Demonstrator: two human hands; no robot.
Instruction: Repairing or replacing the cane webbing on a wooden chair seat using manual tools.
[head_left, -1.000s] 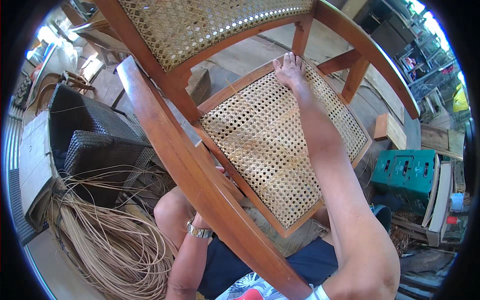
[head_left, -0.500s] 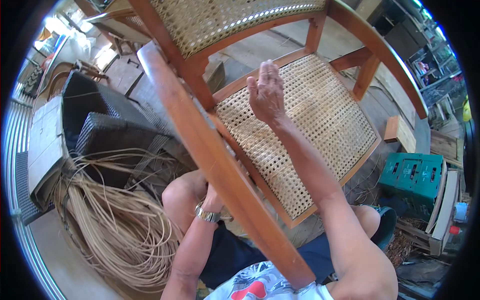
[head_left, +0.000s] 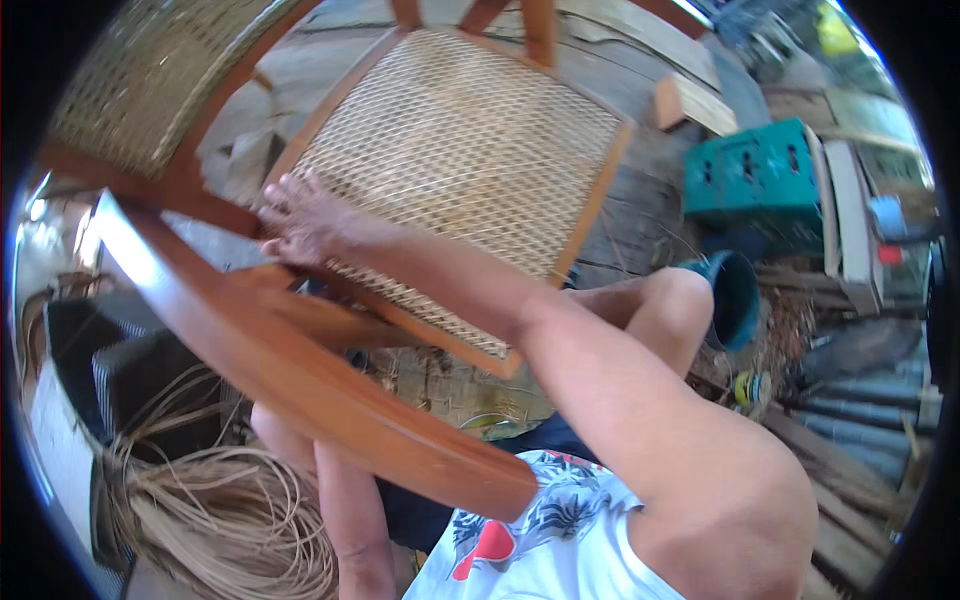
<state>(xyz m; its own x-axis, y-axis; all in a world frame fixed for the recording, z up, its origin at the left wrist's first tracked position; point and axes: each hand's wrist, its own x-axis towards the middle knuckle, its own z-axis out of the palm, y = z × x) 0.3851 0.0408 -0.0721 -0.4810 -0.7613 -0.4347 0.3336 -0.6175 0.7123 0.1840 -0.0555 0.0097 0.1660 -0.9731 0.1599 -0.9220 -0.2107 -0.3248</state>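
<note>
A wooden armchair with a woven cane seat (head_left: 440, 140) stands tilted in front of me. Its reddish-brown armrest (head_left: 300, 370) slants across the view toward my shirt. My right hand (head_left: 305, 220) lies at the left edge of the seat, by the foot of the backrest, fingers spread and holding nothing. The cane backrest (head_left: 160, 80) rises at the upper left, partly cut off. Behind the armrest, my left forearm (head_left: 358, 510) goes up out of sight; the hand itself is hidden, so what it touches does not show.
A bundle of long pale cane strips (head_left: 230, 520) lies at the lower left, next to a dark box (head_left: 150, 390). To the right stand a green crate (head_left: 755, 190) and a dark green bucket (head_left: 735, 300). A wood block (head_left: 690, 105) rests on the plank floor beyond the seat.
My right hand has moved left across the seat to its left edge, and its fingers have spread. The view has swung right, and my left hand and watch are now hidden.
</note>
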